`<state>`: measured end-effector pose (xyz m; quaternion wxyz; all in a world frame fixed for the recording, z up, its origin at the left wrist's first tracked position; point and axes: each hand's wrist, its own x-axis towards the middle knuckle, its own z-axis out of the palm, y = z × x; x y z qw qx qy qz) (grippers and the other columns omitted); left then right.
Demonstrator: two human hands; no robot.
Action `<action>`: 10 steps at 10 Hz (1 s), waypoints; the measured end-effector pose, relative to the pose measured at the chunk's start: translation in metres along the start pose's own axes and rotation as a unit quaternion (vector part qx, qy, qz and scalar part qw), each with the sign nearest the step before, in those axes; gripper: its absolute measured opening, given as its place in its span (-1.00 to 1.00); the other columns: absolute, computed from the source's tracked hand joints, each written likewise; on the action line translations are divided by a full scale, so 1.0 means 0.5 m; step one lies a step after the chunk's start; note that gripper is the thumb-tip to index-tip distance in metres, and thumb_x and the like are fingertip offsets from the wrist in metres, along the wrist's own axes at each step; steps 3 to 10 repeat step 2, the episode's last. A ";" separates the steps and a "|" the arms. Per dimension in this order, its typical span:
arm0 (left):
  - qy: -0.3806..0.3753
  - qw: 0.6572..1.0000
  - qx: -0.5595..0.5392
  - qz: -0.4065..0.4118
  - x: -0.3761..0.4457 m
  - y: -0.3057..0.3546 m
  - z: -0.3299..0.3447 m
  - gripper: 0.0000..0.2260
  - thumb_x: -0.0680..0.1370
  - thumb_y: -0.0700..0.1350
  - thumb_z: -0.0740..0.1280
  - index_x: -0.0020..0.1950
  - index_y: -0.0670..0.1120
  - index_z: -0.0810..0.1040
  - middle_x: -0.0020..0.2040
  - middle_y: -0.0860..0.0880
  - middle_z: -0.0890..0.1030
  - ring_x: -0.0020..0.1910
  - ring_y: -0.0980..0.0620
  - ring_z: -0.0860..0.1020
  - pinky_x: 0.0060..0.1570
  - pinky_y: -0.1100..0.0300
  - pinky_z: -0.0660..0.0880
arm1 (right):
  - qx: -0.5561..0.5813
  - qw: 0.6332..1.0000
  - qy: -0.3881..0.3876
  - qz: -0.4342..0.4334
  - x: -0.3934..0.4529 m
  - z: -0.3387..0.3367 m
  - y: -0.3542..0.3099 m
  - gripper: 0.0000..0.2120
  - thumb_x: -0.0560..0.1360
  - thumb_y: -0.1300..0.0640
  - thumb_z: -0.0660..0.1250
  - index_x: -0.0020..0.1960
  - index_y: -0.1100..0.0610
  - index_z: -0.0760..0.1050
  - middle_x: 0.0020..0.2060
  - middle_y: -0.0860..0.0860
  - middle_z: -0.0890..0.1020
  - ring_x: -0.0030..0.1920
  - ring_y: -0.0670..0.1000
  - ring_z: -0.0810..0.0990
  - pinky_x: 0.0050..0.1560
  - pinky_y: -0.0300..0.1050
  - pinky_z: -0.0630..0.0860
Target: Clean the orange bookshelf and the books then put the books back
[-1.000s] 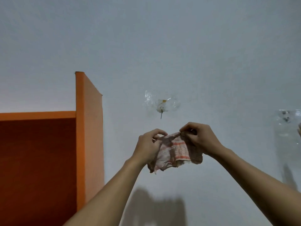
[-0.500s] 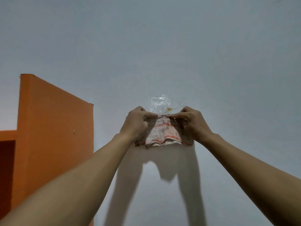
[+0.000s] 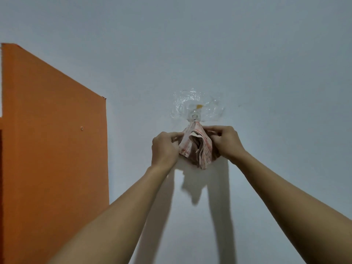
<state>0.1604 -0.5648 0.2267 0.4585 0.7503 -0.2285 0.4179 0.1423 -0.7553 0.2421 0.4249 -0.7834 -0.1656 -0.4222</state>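
- We have the wall [image 3: 247,54] in front of us, and it carries everything here; the orange shelf [image 3: 53,149] stands against its left edge, only its side panel in view, with a small screw head [image 3: 81,128] partway up. No books are in view.
- We judge the step in hand to be hanging the cloth [image 3: 197,147] on the hook [image 3: 194,116], so the wiping looks done or paused.
- The cloth is a checked rag, bunched into a peak whose tip touches the wall just under the hook; its lower folds hang free between our hands.
- Our left hand [image 3: 164,147] pinches the cloth's left edge with curled fingers, and our right hand [image 3: 225,141] pinches the right edge the same way; both are clamped on the cloth, near each other but not touching.
- The hook sits in the middle of the wall under a crumpled clear film [image 3: 196,104] taped flat; we cannot tell whether the cloth's tip is already caught on it.
- To do this well, we should lift the peak slightly above the hook, press it to the wall, and draw it down so that the fabric catches.
- We should loosen one hand first and feel whether the weight holds, as the taped mount looks weak and a hard tug could pull it off.
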 end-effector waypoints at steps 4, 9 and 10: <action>0.067 0.951 -0.206 -0.221 -0.098 -0.026 0.041 -0.88 0.55 -0.25 0.40 -0.12 -0.08 0.70 -0.29 -0.01 0.68 -0.39 0.14 0.60 -0.27 0.33 0.56 | 0.195 0.959 0.042 0.204 -0.111 0.074 0.046 -0.84 0.51 0.35 0.38 -0.17 0.16 0.64 -0.34 0.06 0.67 -0.34 0.00 0.58 -0.31 -0.21 0.51; 0.067 0.951 -0.206 -0.221 -0.098 -0.026 0.041 -0.88 0.55 -0.25 0.40 -0.12 -0.08 0.70 -0.29 -0.01 0.68 -0.39 0.14 0.60 -0.27 0.33 0.56 | 0.195 0.959 0.042 0.204 -0.111 0.074 0.046 -0.84 0.51 0.35 0.38 -0.17 0.16 0.64 -0.34 0.06 0.67 -0.34 0.00 0.58 -0.31 -0.21 0.51; 0.067 0.951 -0.206 -0.221 -0.098 -0.026 0.041 -0.88 0.55 -0.25 0.40 -0.12 -0.08 0.70 -0.29 -0.01 0.68 -0.39 0.14 0.60 -0.27 0.33 0.56 | 0.195 0.959 0.042 0.204 -0.111 0.074 0.046 -0.84 0.51 0.35 0.38 -0.17 0.16 0.64 -0.34 0.06 0.67 -0.34 0.00 0.58 -0.31 -0.21 0.51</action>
